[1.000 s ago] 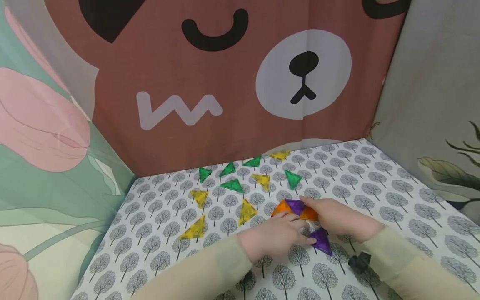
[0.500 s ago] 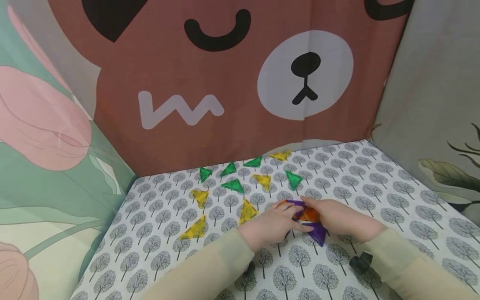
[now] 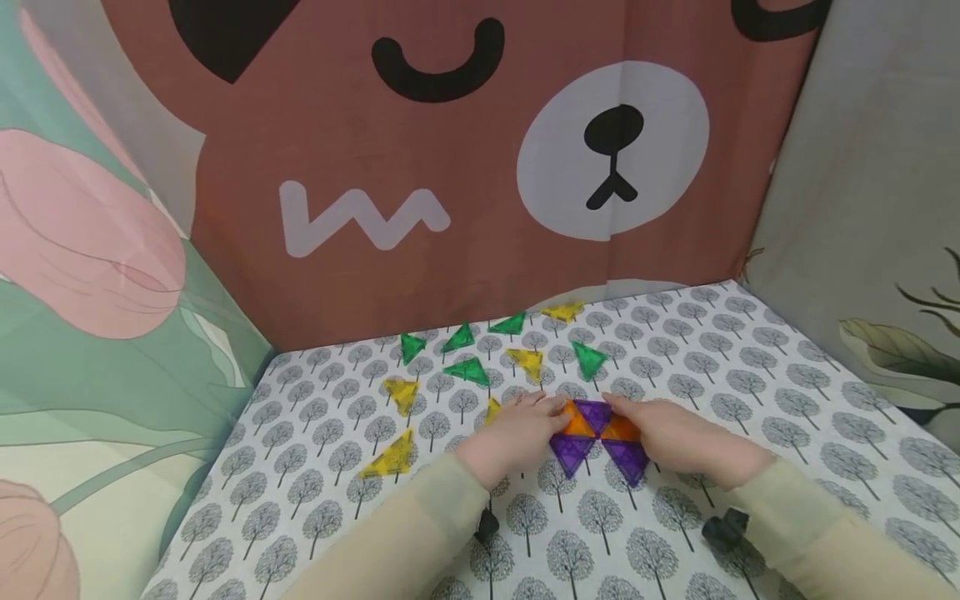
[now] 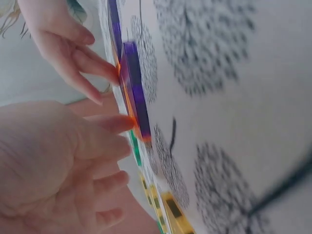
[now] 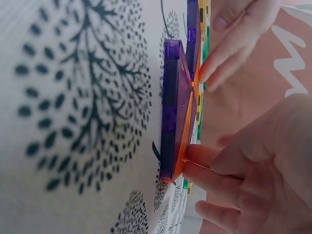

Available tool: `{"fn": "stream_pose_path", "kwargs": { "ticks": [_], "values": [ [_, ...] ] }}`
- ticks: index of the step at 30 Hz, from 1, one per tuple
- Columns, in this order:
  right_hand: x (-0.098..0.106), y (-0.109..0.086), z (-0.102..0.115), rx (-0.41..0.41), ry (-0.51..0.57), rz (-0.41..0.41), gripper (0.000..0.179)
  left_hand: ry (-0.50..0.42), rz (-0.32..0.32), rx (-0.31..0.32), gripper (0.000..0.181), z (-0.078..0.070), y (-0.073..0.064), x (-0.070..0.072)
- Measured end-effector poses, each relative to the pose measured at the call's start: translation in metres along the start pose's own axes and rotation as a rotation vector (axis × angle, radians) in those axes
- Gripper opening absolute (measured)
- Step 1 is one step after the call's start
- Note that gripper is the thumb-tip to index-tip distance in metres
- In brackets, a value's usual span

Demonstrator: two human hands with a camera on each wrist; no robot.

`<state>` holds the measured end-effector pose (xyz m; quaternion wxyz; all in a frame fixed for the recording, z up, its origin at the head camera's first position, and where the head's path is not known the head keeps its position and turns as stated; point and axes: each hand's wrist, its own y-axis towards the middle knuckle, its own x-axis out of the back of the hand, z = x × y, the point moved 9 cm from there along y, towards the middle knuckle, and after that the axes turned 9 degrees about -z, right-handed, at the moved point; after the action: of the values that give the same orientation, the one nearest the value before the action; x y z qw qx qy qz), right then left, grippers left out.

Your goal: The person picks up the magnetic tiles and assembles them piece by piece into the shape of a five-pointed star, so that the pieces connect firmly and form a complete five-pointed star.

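Orange and purple translucent triangular magnetic tiles lie flat together in a fan in the head view. A purple tile sits at the top between a left orange tile and a right orange tile. Below them are a lower left purple tile and a lower right purple tile, with a gap between these two. My left hand touches the fan's left edge with loosely extended fingers. On the opposite side, my right hand rests its fingertips against the right orange tile, also seen in the right wrist view.
Several loose green tiles and yellow tiles lie scattered behind and left of the fan. One yellow tile is partly hidden by my left hand. A bear-printed curtain stands behind the tree-patterned tabletop.
My left hand has drawn back leftward, uncovering the left side of the fan. The lower right purple tile has shifted up and left against the right orange tile. My right hand has barely moved.
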<state>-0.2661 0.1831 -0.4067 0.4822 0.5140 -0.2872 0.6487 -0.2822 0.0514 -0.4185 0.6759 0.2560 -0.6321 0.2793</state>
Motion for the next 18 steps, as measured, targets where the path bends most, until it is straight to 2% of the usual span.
{"fn": "stream_pose_path", "kwargs": {
  "ticks": [2, 4, 10, 18],
  "values": [
    [-0.001, 0.0, 0.001, -0.012, 0.009, 0.009, 0.057, -0.004, 0.035, 0.026, 0.051, 0.007, -0.004, -0.003],
    [0.0, 0.0, 0.001, -0.02, 0.02, 0.016, 0.057, -0.005, 0.048, 0.02, 0.05, 0.008, -0.007, -0.005],
    [0.002, 0.007, 0.001, -0.013, 0.037, 0.001, 0.058, 0.026, 0.037, -0.034, 0.048, 0.001, -0.016, -0.002],
    [0.003, 0.015, -0.001, -0.012, 0.01, 0.012, 0.058, -0.013, 0.057, 0.002, 0.055, -0.004, -0.019, -0.001]
  ]
}}
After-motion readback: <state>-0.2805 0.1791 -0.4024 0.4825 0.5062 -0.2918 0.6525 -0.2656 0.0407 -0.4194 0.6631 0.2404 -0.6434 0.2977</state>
